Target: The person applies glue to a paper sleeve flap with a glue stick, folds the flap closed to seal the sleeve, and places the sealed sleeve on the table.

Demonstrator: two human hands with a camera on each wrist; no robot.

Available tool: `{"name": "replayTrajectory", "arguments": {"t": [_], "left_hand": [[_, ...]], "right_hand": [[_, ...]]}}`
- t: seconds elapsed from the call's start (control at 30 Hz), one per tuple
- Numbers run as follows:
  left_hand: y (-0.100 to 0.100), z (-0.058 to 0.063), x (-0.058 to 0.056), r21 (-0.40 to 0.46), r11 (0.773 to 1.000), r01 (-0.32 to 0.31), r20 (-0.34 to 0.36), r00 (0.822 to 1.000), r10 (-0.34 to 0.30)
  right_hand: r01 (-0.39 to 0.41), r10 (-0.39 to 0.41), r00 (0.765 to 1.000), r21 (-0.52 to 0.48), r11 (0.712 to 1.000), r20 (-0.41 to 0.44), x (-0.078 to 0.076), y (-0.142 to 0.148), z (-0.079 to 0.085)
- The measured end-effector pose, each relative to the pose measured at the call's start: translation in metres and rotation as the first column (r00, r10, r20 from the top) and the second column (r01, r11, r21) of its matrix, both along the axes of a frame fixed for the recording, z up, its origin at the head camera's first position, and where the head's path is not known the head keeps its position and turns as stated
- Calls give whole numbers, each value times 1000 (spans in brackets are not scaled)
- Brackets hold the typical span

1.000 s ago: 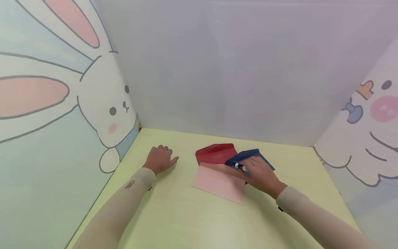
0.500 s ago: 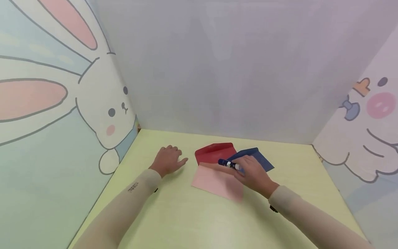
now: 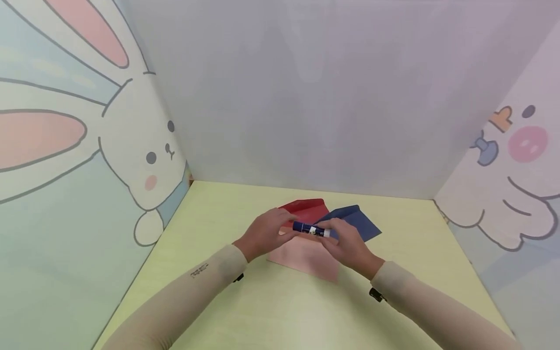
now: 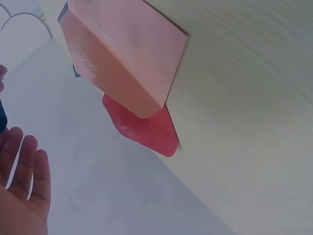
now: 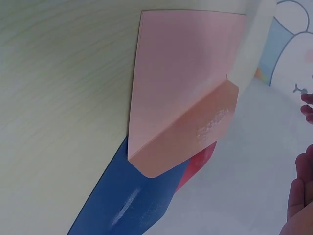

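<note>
A dark blue glue stick (image 3: 311, 229) with a white end is held level above the envelopes. My right hand (image 3: 349, 245) pinches its white end between thumb and fingers. My left hand (image 3: 268, 234) is at the dark capped end, thumb and fingers spread on either side; whether they touch it is hard to tell. Below lies a pink envelope (image 5: 186, 58), its flap open with whitish streaks on it. Behind it are a red envelope (image 4: 142, 128) and a blue envelope (image 5: 132, 196), both with open flaps bearing whitish marks. Only fingers show in the wrist views.
The envelopes overlap on a pale yellow table (image 3: 262, 311). A plain grey-white wall (image 3: 306, 97) stands along its back edge. Side panels with a cartoon rabbit (image 3: 144, 146) and another cartoon figure (image 3: 503, 194) flank the table.
My left hand has moved right from the table to the glue stick's capped end. My right hand has shifted left, carrying the glue stick from over the blue envelope to above the pink one.
</note>
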State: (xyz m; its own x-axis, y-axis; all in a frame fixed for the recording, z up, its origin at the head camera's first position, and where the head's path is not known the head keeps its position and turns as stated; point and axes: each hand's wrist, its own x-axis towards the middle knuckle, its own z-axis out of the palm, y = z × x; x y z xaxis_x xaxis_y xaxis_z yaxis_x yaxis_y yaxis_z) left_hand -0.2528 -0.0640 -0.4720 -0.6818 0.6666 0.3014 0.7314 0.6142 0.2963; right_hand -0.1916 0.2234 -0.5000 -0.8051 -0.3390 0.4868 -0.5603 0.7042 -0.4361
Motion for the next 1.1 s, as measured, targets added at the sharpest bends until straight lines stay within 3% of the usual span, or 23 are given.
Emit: {"name": "replayTrajectory", "arguments": {"t": [0.27, 0.5, 0.83, 1.1], "left_hand": [[3, -1, 3, 66, 995, 70, -58, 996, -66], [8, 0, 7, 123, 986, 115, -30, 993, -112], [9, 2, 6, 109, 980, 168, -55, 985, -162], [11, 7, 6, 180, 970, 162, 100, 978, -182]], "right_hand": [[-32, 33, 998, -25, 999, 59, -3, -4, 4], [-50, 48, 998, 70, 996, 28, -7, -12, 10], [-79, 72, 995, 96, 992, 73, -5, -17, 17], [-109, 105, 994, 140, 984, 36, -5, -18, 16]]}}
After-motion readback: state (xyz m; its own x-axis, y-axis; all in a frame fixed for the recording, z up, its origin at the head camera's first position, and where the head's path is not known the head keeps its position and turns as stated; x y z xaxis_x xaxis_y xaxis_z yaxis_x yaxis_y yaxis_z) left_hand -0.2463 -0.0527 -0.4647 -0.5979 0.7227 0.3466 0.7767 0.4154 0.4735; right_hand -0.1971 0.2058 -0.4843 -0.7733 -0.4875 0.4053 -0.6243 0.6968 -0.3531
